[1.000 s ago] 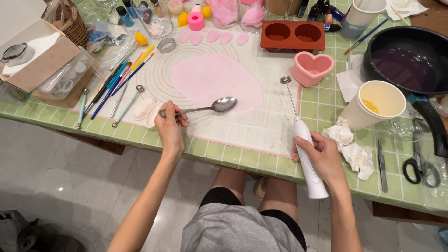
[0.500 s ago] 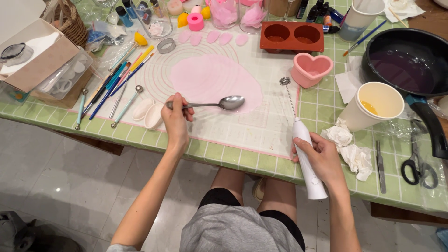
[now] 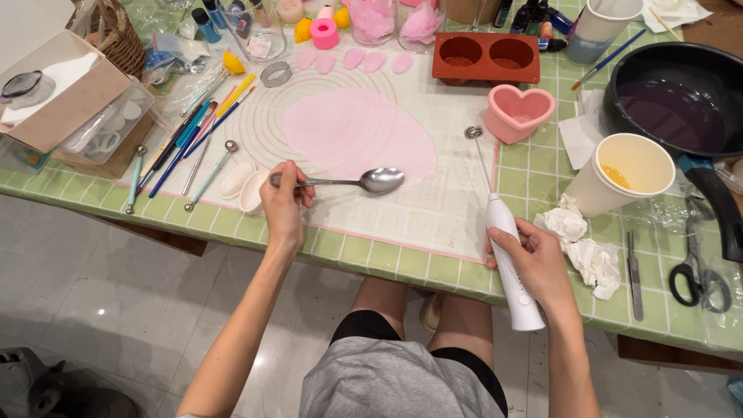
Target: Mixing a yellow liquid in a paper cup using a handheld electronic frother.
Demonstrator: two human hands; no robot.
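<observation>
Left hand (image 3: 282,203), pinching the spoon (image 3: 364,182), has slid it rightward; right hand (image 3: 534,263) grips the frother (image 3: 507,255); paper cup (image 3: 619,174) holds yellow liquid.

You have one metal spoon (image 3: 364,183), one white hand frother (image 3: 507,248), one rolled pink sheet (image 3: 357,131), four small pink petals (image 3: 352,59) above it, one heart mould (image 3: 520,113), one two-cavity brown mould (image 3: 485,57), one pan (image 3: 681,97), two paper cups (image 3: 619,174) and one pair of scissors (image 3: 699,279).
</observation>
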